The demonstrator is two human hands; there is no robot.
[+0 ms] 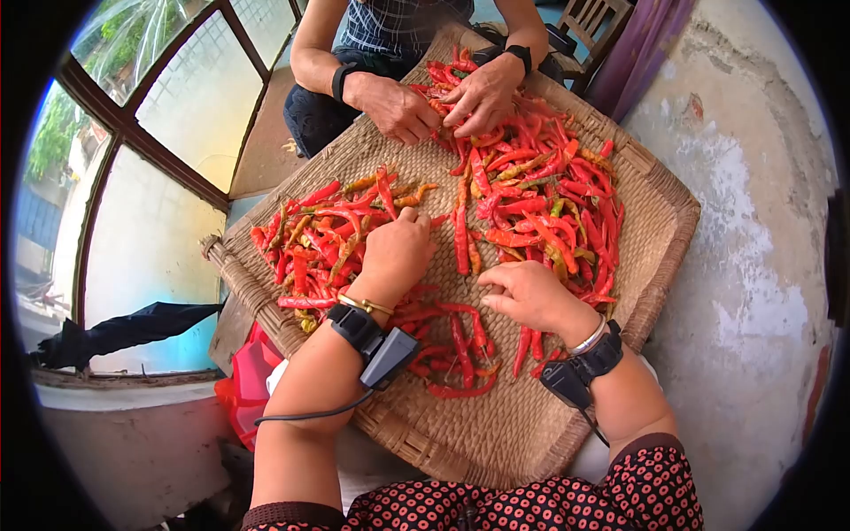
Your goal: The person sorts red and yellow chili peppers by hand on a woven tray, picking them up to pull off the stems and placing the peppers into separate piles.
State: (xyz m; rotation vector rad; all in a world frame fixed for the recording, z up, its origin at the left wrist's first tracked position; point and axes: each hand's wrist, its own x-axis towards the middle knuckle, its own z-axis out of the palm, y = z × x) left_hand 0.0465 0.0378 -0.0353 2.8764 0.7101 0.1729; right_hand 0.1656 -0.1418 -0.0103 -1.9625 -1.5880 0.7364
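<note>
A woven tray (496,425) lies across my lap with red chili peppers on it. My left hand (400,250) is over the left pile of peppers (319,239), its fingers curled and bent toward the tray's middle; a pepper shows by its fingertips, but whether it is held is unclear. Just below the large right pile (549,195), my right hand (529,296) has thumb and fingers bent close together, with no pepper clearly visible between them. Several loose peppers (460,350) lie between my forearms. Each wrist wears a black strap with a box.
Opposite sits another person, whose two hands (394,108) (482,96) are in the peppers at the tray's far end. Framed windows (150,257) and a black umbrella (142,334) are on the left. A rough wall (726,221) stands right, a wooden chair (589,31) behind.
</note>
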